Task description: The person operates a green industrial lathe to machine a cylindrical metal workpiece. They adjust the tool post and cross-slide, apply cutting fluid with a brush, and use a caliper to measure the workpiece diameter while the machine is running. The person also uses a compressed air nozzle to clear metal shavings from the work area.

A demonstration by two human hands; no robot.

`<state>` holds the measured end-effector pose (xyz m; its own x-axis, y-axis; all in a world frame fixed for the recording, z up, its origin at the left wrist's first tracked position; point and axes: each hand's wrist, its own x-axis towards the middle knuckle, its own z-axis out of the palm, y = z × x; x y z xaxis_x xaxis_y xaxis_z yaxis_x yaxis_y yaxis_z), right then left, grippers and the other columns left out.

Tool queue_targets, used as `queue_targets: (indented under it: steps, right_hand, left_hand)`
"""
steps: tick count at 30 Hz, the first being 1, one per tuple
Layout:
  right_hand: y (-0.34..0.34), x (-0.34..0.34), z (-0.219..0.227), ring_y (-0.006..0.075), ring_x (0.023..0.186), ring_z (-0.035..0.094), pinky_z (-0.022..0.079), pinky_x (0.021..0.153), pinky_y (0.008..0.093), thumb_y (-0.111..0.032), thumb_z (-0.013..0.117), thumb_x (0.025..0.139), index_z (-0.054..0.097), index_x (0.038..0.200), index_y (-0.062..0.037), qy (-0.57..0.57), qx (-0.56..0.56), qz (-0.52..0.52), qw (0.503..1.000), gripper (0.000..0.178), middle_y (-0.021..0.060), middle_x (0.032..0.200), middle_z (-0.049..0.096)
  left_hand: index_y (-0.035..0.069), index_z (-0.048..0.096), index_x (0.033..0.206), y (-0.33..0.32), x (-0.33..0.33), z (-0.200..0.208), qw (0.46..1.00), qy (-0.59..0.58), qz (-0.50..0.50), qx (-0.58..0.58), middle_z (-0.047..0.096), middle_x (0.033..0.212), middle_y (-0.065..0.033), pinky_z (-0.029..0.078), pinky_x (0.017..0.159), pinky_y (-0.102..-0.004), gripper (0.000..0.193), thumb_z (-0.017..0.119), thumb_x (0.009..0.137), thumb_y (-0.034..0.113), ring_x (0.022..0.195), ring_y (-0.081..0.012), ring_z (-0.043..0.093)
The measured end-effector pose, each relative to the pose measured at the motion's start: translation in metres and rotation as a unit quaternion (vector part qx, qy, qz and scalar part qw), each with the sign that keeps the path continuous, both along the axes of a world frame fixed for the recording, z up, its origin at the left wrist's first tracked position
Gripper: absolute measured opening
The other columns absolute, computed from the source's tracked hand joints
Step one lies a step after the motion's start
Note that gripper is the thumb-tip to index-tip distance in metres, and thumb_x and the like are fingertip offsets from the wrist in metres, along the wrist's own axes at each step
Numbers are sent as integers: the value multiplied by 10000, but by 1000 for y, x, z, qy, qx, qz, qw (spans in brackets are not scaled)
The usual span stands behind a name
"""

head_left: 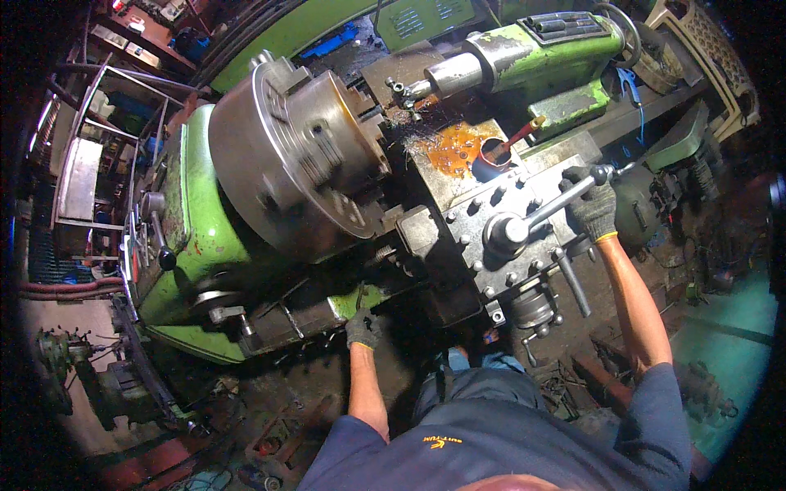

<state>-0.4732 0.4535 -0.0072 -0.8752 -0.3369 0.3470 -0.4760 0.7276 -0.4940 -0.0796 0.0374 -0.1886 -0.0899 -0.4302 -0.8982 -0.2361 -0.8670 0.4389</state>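
In a grey work glove, my right hand (591, 204) is closed round the outer end of the long lever (561, 201) on the lathe's square tool post (517, 214). My left hand (361, 330), gloved too, is low in front of the green lathe bed (348, 303). Its fingers are curled, and a thin dark piece rises from them; what it is I cannot make out. Left of the tool post, the big steel chuck (299, 147) is partly smeared, as if turning. A boring or turning tool at the chuck is hidden.
A dark pot (493, 159) with a red-handled brush (524, 133) stands on the oily carriage behind the tool post. Beyond is the green tailstock (557, 61). The green headstock (201, 204) stands left. A beige plastic chair (712, 61) is far right. Metal parts litter the floor.
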Motion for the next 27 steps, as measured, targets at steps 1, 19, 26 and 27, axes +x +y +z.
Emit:
queue_targets:
  steps: [1,19,26,27]
  right_hand:
    - [-1,0,1,309,877,673,528,804,400,-235,672,875,703,1033,-106,-5,3,-4,1000,206,128,949,673]
    - [-1,2,1,299,880,682,539,815,391,-210,691,859,709,1018,-114,-7,-11,-10,1000,186,120,957,678]
    - [-4,3,4,282,875,691,541,810,374,-216,698,864,710,1003,-113,-2,-5,-14,1000,173,113,944,698]
    - [-4,3,5,279,878,694,541,810,370,-216,704,863,712,1004,-113,-12,-1,-18,1000,175,112,948,702]
  left_hand:
    - [152,483,634,0,0,0,1000,0,-3,-2,440,568,3,350,366,-244,246,686,761,94,413,-140,424]
    - [110,561,723,7,-4,9,999,6,-9,-39,527,614,-56,365,360,-259,162,699,803,135,435,-156,467]
    - [149,554,727,0,6,-11,999,18,-13,-40,519,604,-16,383,379,-259,201,705,859,164,442,-149,492]
    - [150,548,730,1,4,-11,999,12,-11,-43,521,604,-19,382,378,-262,207,697,871,175,437,-152,489]
